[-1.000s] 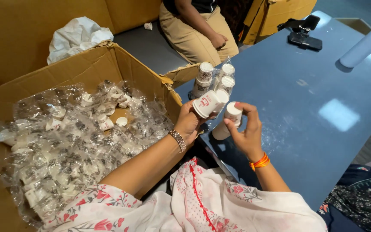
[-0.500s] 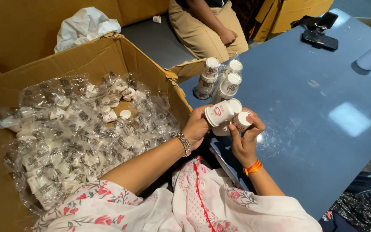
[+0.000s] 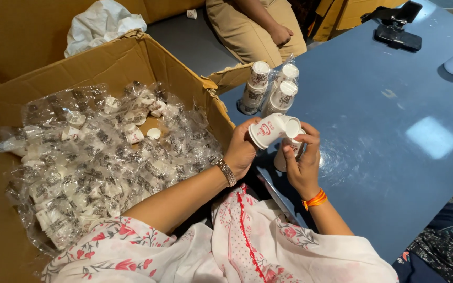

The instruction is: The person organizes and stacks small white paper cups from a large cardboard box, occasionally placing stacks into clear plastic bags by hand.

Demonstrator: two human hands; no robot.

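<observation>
The left hand (image 3: 242, 152) still grips the small white cup (image 3: 268, 129) on its side. The right hand (image 3: 302, 162) has come closer than before and now pinches a second cup (image 3: 291, 127) against the first, above the blue table (image 3: 394, 157).

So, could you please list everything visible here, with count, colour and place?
Paper cup stack: one short stack, white with red print, lying sideways in the left hand.
Wrapped cup stacks: about four, white, on the table near the box.
Cardboard box: one, brown, left, full of cups in clear bags.
Table: one, blue.
Phone on stand: one, black, far edge.
Seated person: one, tan trousers, top.
Left hand: holds the stack.
Right hand: fingers on a white cup.
</observation>
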